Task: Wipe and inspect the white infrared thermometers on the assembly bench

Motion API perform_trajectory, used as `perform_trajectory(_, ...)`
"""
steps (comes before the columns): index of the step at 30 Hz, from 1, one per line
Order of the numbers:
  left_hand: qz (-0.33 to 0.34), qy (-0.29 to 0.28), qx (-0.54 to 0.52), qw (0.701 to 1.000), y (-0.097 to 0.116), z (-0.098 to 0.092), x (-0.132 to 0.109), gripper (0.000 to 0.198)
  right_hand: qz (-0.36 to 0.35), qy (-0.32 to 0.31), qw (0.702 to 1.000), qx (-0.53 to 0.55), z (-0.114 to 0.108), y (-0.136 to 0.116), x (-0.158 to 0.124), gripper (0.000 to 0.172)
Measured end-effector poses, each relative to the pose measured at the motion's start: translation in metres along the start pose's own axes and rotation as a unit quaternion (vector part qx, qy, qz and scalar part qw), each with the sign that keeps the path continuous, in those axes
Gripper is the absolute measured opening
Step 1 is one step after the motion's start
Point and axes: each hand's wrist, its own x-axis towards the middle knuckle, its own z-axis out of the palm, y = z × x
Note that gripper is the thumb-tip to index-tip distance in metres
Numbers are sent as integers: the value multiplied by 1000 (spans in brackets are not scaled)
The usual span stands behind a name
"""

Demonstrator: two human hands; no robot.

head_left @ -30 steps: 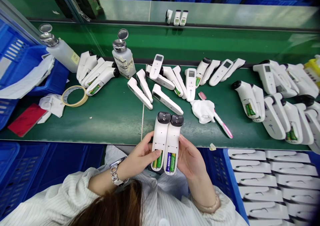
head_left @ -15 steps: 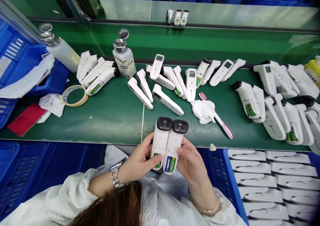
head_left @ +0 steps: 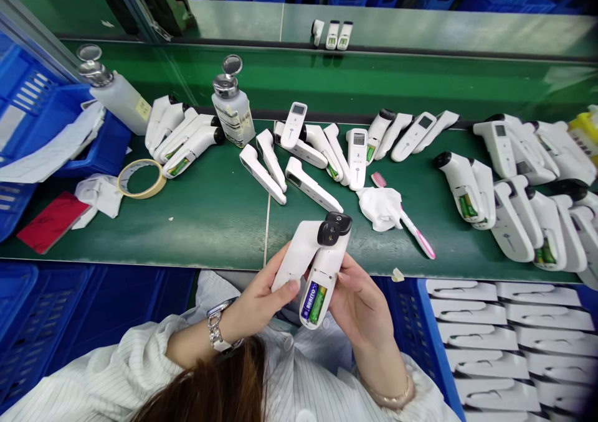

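At the far left, papers (head_left: 56, 145) lie in and over a blue bin (head_left: 106, 140). On the table (head_left: 210, 235) beside it are a red book (head_left: 53, 221), a rag (head_left: 103, 192) and tape (head_left: 152, 192); behind these stands a bottle (head_left: 120, 103). A cluster of thermometers (head_left: 191, 145) comes next, then a second bottle (head_left: 232, 116).

Just off the table's near edge, the left hand (head_left: 266, 294) has its fingers closed on the left thermometer (head_left: 295, 251), which is turned side-on, its black head overlapping its neighbour's. That neighbour, the right thermometer (head_left: 331, 257), is held in the fingers of the right hand (head_left: 362, 304); two batteries (head_left: 314, 302), blue and green, show in its open compartment.

More thermometers lie behind. Right of them, a white cloth (head_left: 380, 209) covers the middle of a toothbrush (head_left: 417, 235). At the far right, further thermometers crowd the table above a filled crate (head_left: 446, 372).
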Motion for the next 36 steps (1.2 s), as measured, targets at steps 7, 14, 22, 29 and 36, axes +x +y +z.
perform_trajectory(7,6,29,-54,998,-1,-2,-1,47,-31,30,998,-38,0,0,-4,33)
perform_trajectory(14,9,-22,-91,996,4,2,5,55,-28,48,996,-63,-2,3,-4,38)
perform_trajectory(22,9,-23,-126,992,-1,-1,6,63,-17,52,996,-69,-3,3,-2,45)
perform_trajectory(29,4,-18,-123,992,-1,-1,6,54,-29,25,996,-76,-3,4,-2,34)
perform_trajectory(36,-13,9,-119,993,-1,0,5,46,-39,28,995,-88,-1,2,-1,35)
